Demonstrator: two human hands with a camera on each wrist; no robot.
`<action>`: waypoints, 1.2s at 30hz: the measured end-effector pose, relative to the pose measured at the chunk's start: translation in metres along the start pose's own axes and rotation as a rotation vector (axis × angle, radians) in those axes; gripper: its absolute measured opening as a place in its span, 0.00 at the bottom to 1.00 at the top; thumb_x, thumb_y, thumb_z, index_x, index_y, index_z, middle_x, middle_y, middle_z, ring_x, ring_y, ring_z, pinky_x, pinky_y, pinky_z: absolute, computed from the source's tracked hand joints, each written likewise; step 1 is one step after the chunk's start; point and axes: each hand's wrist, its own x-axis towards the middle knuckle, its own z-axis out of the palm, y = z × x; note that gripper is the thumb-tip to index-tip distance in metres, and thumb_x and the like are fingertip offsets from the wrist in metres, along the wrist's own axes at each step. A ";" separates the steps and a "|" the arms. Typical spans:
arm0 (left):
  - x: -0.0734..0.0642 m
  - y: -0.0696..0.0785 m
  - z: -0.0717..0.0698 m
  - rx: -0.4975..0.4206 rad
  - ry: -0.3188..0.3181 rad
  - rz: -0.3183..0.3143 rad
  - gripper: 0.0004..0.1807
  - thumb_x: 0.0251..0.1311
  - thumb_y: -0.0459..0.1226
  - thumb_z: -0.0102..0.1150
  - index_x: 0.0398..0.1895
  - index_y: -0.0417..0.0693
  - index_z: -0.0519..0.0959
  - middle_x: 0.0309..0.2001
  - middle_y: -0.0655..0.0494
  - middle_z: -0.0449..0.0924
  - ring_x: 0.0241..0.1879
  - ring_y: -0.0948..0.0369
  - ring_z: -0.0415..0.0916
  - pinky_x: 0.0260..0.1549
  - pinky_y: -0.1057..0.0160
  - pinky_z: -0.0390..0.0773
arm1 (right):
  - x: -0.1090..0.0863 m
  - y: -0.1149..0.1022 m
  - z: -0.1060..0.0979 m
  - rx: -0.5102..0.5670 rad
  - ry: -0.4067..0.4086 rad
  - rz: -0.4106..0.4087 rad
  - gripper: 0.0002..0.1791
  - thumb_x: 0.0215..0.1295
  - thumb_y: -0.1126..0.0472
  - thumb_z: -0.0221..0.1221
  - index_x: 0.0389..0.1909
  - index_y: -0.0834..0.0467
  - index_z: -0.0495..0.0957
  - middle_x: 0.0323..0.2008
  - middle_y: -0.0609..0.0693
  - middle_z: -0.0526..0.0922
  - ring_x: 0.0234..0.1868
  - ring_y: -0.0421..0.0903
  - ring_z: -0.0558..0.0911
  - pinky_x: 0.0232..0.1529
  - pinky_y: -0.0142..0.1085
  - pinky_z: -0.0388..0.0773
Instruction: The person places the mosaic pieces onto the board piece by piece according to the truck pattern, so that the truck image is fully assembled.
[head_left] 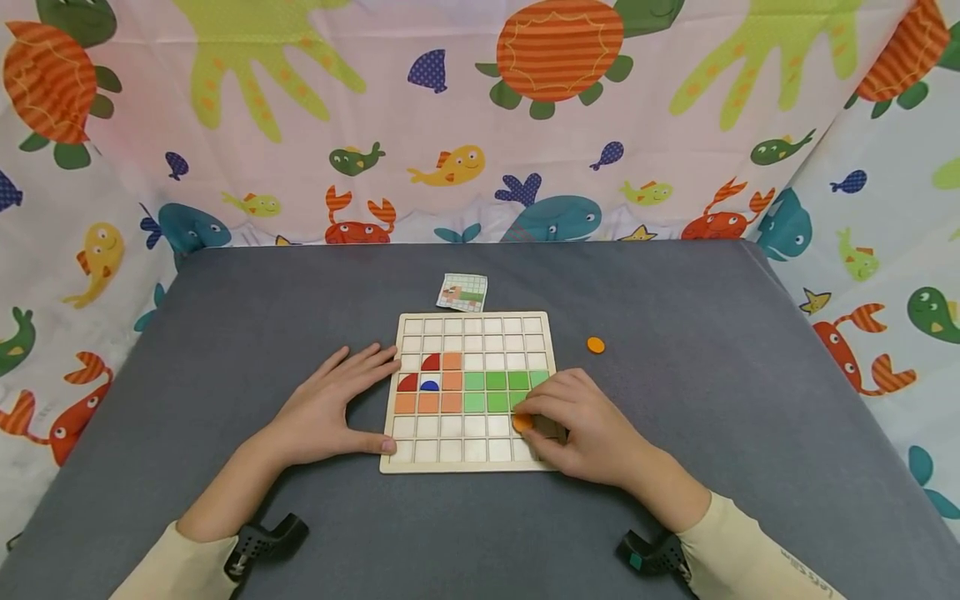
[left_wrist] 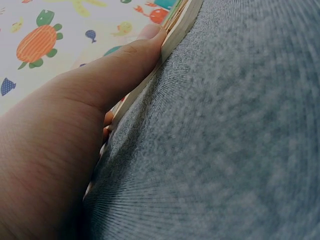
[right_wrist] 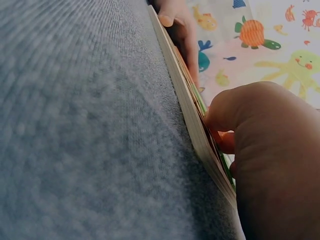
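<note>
A wooden grid board (head_left: 465, 468) lies flat on the grey cloth, with red, blue, orange and green pieces in some of its squares. Along its left edge rests my left hand (head_left: 318, 408), fingers extended and thumb on the lower corner; the left wrist view shows that thumb (left_wrist: 132, 57) against the rim. Over the right side of the board, my right hand (head_left: 592, 429) pinches an orange disc (head_left: 521, 423) between thumb and fingers, just below the green squares (head_left: 497, 402). In the right wrist view the curled fingers hide the disc.
A small printed card (head_left: 461, 292) lies behind the board, close to its back edge. Another orange disc (head_left: 596, 345) sits on the cloth to the right of the board. A patterned curtain (head_left: 300, 183) hangs behind the table.
</note>
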 end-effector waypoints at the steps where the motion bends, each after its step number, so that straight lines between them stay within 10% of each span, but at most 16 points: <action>1: 0.000 0.000 0.000 -0.001 0.002 0.003 0.66 0.49 0.79 0.71 0.88 0.62 0.62 0.88 0.63 0.53 0.88 0.54 0.45 0.86 0.45 0.36 | 0.000 0.000 0.000 -0.002 0.001 -0.004 0.14 0.63 0.66 0.73 0.48 0.53 0.90 0.44 0.40 0.88 0.48 0.41 0.83 0.54 0.42 0.73; 19: -0.004 0.000 -0.001 -0.003 0.004 -0.012 0.67 0.48 0.79 0.72 0.88 0.61 0.62 0.88 0.62 0.53 0.88 0.54 0.45 0.86 0.45 0.37 | 0.005 0.005 0.000 0.040 0.034 -0.008 0.13 0.63 0.64 0.75 0.49 0.54 0.90 0.43 0.41 0.89 0.45 0.40 0.82 0.53 0.45 0.75; 36: 0.000 0.000 0.002 0.036 0.011 -0.003 0.68 0.45 0.81 0.69 0.88 0.61 0.62 0.88 0.62 0.54 0.88 0.54 0.45 0.86 0.45 0.37 | -0.004 0.046 -0.026 -0.192 0.210 0.176 0.09 0.64 0.67 0.73 0.45 0.60 0.91 0.43 0.52 0.89 0.43 0.53 0.83 0.44 0.50 0.73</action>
